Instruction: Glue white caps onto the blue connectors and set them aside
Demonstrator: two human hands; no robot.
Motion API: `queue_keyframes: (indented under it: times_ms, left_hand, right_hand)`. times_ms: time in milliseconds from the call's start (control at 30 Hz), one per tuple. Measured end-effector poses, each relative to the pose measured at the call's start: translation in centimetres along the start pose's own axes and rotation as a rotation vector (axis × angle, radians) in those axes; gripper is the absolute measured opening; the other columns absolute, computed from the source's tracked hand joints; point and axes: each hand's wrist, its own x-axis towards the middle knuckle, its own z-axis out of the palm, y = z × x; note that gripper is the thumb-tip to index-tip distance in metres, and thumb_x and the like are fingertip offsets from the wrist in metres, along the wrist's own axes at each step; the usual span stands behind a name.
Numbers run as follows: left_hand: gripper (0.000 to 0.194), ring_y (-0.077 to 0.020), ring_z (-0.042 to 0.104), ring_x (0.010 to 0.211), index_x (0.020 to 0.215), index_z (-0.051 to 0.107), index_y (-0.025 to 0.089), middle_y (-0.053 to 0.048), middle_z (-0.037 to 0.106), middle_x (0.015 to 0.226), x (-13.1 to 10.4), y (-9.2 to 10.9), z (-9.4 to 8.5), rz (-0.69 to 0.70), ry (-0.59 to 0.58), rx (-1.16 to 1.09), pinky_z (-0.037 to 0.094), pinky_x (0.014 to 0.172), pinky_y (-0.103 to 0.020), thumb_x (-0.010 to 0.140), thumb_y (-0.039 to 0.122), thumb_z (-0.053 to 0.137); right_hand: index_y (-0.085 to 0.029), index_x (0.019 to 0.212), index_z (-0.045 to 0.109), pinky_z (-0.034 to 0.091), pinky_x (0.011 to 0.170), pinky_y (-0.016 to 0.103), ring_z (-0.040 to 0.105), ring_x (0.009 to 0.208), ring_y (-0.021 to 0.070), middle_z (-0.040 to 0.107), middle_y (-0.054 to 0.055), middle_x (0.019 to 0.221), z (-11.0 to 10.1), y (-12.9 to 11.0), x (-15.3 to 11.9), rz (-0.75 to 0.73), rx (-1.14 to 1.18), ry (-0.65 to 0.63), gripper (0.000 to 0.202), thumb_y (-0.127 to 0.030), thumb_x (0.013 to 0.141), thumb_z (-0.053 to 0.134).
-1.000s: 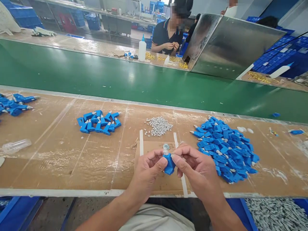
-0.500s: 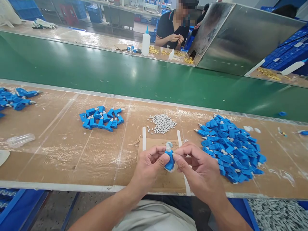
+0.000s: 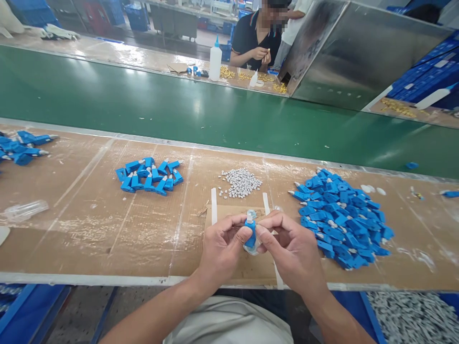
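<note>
A small blue plastic part (image 3: 250, 234) with a whitish tip stands upright between my hands, above a cardboard piece (image 3: 233, 272) on the bench. My left hand (image 3: 224, 243) is closed, with its thumb and fingers pinching the part from the left. From the right, the thumb and forefinger of my right hand (image 3: 287, 246) press on its edge. Something clear and rounded shows behind and below the part; I cannot make out what it is. Just beyond my hands lies a pile of small grey pieces (image 3: 241, 183).
Blue parts lie in a large heap (image 3: 344, 217) at right, a smaller group (image 3: 149, 176) at left and another at far left. A green belt (image 3: 179, 114) runs behind the bench. Across it a person (image 3: 256, 40) handles small gold pieces beside a white bottle (image 3: 215, 62).
The blue part has turned in my fingers and shows a narrower side. My hands stay nearly in place. Across the belt, the person's hands have shifted and another person in white shows behind.
</note>
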Motion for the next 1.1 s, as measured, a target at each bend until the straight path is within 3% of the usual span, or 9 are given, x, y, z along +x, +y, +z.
queue_keyframes:
  times_ms: [133, 267, 367, 500, 633, 733, 933, 1100]
  left_hand:
    - [0.023, -0.0186, 0.063, 0.082, 0.106, 0.077, 0.019, -0.007, 0.068, 0.090, 0.1, 0.0, -0.5, 0.130, -0.014, 0.170, 0.049, 0.073, -0.027, 0.091, 0.034, 0.067]
    - [0.026, -0.0196, 0.060, 0.082, 0.106, 0.077, 0.018, -0.007, 0.066, 0.086, 0.4, 0.5, -1.1, 0.133, -0.073, 0.246, 0.048, 0.074, -0.029, 0.093, 0.036, 0.065]
    - [0.027, -0.0201, 0.062, 0.083, 0.106, 0.078, 0.017, -0.008, 0.069, 0.092, 0.6, 1.0, -1.3, 0.068, -0.095, 0.157, 0.049, 0.075, -0.029, 0.091, 0.037, 0.067]
    - [0.030, -0.0176, 0.062, 0.077, 0.103, 0.079, 0.015, -0.008, 0.070, 0.088, 0.6, 1.5, -1.0, -0.036, -0.125, -0.006, 0.049, 0.069, -0.027, 0.087, 0.039, 0.072]
    - [0.034, -0.0169, 0.060, 0.072, 0.099, 0.080, 0.013, -0.008, 0.069, 0.080, 0.6, 2.4, -0.7, -0.093, -0.204, -0.073, 0.049, 0.066, -0.027, 0.084, 0.043, 0.074]
    - [0.036, -0.0180, 0.062, 0.073, 0.099, 0.080, 0.012, -0.010, 0.071, 0.081, 0.6, 3.1, -0.5, -0.108, -0.265, -0.100, 0.051, 0.068, -0.028, 0.084, 0.044, 0.074]
    - [0.028, -0.0141, 0.060, 0.067, 0.094, 0.079, 0.012, -0.008, 0.070, 0.077, 0.0, 4.0, -0.3, -0.135, -0.273, -0.153, 0.048, 0.060, -0.024, 0.084, 0.038, 0.076]
    - [0.027, -0.0133, 0.058, 0.066, 0.094, 0.078, 0.011, -0.007, 0.068, 0.076, -0.2, 4.4, -0.6, -0.123, -0.260, -0.147, 0.047, 0.061, -0.024, 0.086, 0.037, 0.074]
  right_hand:
    - [-0.019, 0.086, 0.067, 0.058, 0.054, 0.023, 0.065, 0.061, 0.0126, 0.063, 0.002, 0.084, -0.1, -0.2, 0.0, -0.021, -0.029, -0.022, 0.018, -0.036, 0.093, 0.067]
    - [-0.019, 0.087, 0.067, 0.059, 0.058, 0.025, 0.065, 0.065, 0.0133, 0.062, 0.003, 0.086, -0.3, -0.3, 0.3, -0.023, -0.021, -0.101, 0.018, -0.035, 0.094, 0.066]
    - [-0.018, 0.086, 0.069, 0.059, 0.056, 0.026, 0.064, 0.065, 0.0143, 0.063, 0.003, 0.082, -0.5, -0.3, 0.7, 0.001, 0.073, -0.132, 0.020, -0.037, 0.091, 0.070]
    - [-0.018, 0.074, 0.069, 0.053, 0.045, 0.022, 0.059, 0.054, 0.0113, 0.063, 0.000, 0.070, -1.1, 0.0, 1.7, 0.050, 0.266, -0.113, 0.023, -0.034, 0.077, 0.084]
    - [-0.019, 0.098, 0.078, 0.052, 0.043, 0.022, 0.053, 0.045, 0.0085, 0.061, -0.003, 0.061, -1.7, 0.4, 2.4, 0.190, 0.393, -0.184, 0.033, -0.032, 0.070, 0.089]
    - [-0.019, 0.098, 0.081, 0.048, 0.040, 0.020, 0.049, 0.043, 0.0068, 0.059, -0.003, 0.060, -1.7, 0.6, 2.3, 0.279, 0.503, -0.262, 0.037, -0.034, 0.065, 0.091]
    - [-0.019, 0.094, 0.079, 0.042, 0.038, 0.011, 0.046, 0.045, 0.0036, 0.055, -0.003, 0.066, -1.6, 0.6, 1.6, 0.365, 0.641, -0.370, 0.028, -0.031, 0.071, 0.088]
    - [-0.018, 0.092, 0.076, 0.043, 0.037, 0.011, 0.046, 0.046, 0.0042, 0.053, -0.003, 0.067, -1.0, 0.4, 1.8, 0.385, 0.645, -0.396, 0.028, -0.033, 0.072, 0.087]
